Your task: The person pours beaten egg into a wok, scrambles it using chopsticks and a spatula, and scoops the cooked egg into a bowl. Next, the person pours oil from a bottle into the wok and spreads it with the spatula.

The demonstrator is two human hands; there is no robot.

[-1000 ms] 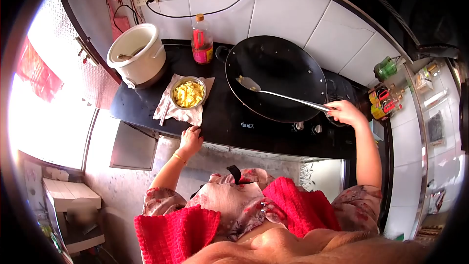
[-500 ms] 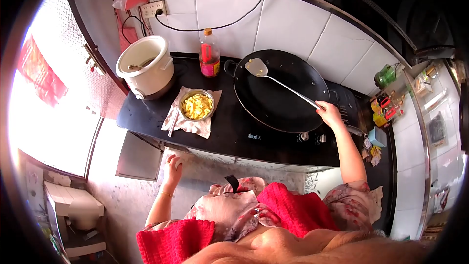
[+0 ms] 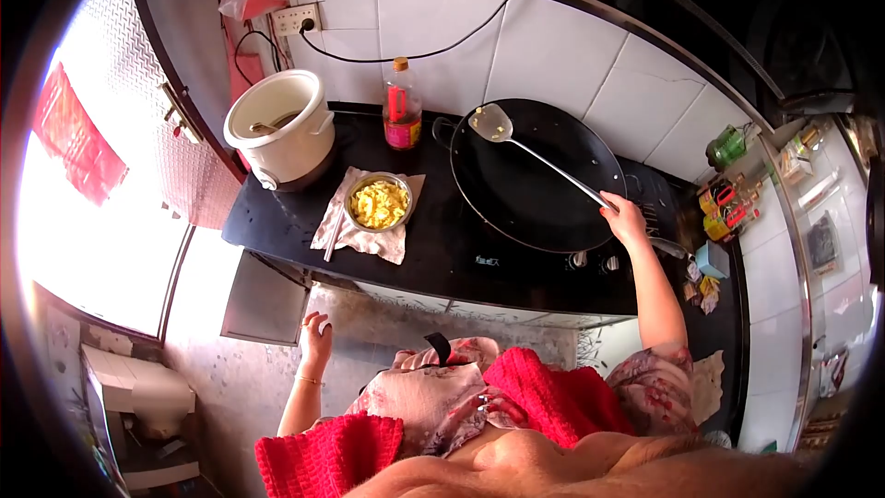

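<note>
My right hand (image 3: 624,219) is closed round the handle end of a long metal wok spatula (image 3: 562,171). The spatula's broad blade is raised at the far left rim of the black wok (image 3: 535,207), with small yellow bits stuck on it. A few crumbs lie in the wok. My left hand (image 3: 316,339) hangs in front of the counter, fingers loosely curled and apart, with no held thing that I can make out. Nearest to it on the counter, a metal bowl (image 3: 407,212) of scrambled eggs (image 3: 379,203) rests on a cloth (image 3: 392,244).
At the left stands a white electric pot (image 3: 286,152) with a utensil inside. A sauce bottle (image 3: 402,111) is near the tiled wall. Control knobs (image 3: 577,261) sit in front of the wok. More bottles (image 3: 728,207) and a blue box (image 3: 712,259) fill the right corner.
The spatula stays at the wok's far left rim, its blade now turned slightly. My left hand has drifted a little left and down. The whole view has shifted slightly.
</note>
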